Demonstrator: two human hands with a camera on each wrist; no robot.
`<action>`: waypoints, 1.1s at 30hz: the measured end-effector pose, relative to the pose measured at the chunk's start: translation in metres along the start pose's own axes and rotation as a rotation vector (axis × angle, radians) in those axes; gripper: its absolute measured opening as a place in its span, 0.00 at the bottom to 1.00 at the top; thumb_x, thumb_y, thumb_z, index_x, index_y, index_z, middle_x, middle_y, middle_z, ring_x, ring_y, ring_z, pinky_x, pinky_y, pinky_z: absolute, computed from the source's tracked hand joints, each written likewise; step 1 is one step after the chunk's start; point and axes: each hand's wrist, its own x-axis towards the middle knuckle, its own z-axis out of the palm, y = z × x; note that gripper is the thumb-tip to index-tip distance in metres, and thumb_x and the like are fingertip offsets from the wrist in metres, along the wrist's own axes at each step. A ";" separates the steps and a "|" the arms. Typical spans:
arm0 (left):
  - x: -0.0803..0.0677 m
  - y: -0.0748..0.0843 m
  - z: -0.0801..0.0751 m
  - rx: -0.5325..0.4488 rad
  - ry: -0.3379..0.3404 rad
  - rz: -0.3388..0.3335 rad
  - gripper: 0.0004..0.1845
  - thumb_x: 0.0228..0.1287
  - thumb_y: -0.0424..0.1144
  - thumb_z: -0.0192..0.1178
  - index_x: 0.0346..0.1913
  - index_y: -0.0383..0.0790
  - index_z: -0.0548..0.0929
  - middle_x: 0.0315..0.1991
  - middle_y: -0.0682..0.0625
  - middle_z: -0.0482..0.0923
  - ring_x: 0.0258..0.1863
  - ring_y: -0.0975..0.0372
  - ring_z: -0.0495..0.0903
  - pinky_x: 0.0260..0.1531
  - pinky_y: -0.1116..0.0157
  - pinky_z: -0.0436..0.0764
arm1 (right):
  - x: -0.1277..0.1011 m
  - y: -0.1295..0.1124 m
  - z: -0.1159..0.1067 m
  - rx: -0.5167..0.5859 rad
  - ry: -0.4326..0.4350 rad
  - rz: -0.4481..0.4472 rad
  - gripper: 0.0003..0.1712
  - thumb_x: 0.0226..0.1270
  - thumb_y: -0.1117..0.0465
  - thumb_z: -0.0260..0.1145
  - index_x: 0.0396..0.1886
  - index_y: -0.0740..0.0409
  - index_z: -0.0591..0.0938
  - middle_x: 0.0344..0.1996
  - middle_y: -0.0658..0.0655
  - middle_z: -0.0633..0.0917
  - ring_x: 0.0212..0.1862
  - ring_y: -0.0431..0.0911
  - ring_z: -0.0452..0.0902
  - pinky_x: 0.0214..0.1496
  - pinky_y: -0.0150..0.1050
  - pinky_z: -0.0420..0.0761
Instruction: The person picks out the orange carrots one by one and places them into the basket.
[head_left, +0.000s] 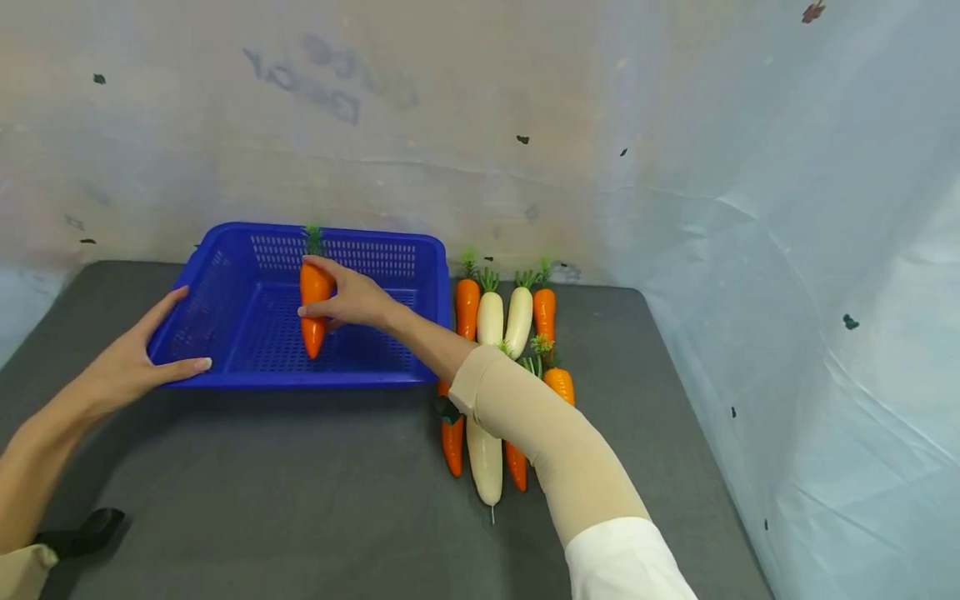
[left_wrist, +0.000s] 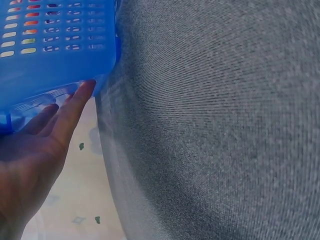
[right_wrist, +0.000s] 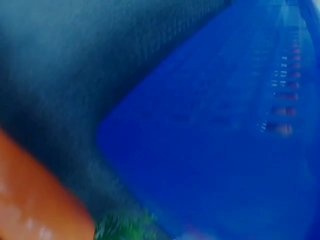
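A blue plastic basket with slotted walls stands at the back left of the table. My right hand reaches over it and pinches an orange carrot between thumb and fingers, green top toward the back wall, tip toward me. At the basket's left front corner is my left hand, thumb along the front rim and straight fingers against the left side. The left wrist view shows those fingers touching the outside of the basket. In the blurred right wrist view, a carrot lies beside the basket wall.
Right of the basket lie several carrots and white radishes, partly hidden under my right forearm. They rest on a grey cloth-covered table. Pale plastic sheeting hangs behind the table and along its right side.
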 end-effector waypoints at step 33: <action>0.000 0.004 0.003 -0.006 0.013 -0.009 0.56 0.69 0.44 0.62 0.77 0.66 0.25 0.76 0.27 0.25 0.62 0.19 0.48 0.53 0.21 0.51 | 0.043 -0.010 0.073 -0.047 0.004 0.161 0.51 0.60 0.65 0.75 0.78 0.38 0.60 0.47 0.51 0.77 0.37 0.41 0.79 0.36 0.40 0.88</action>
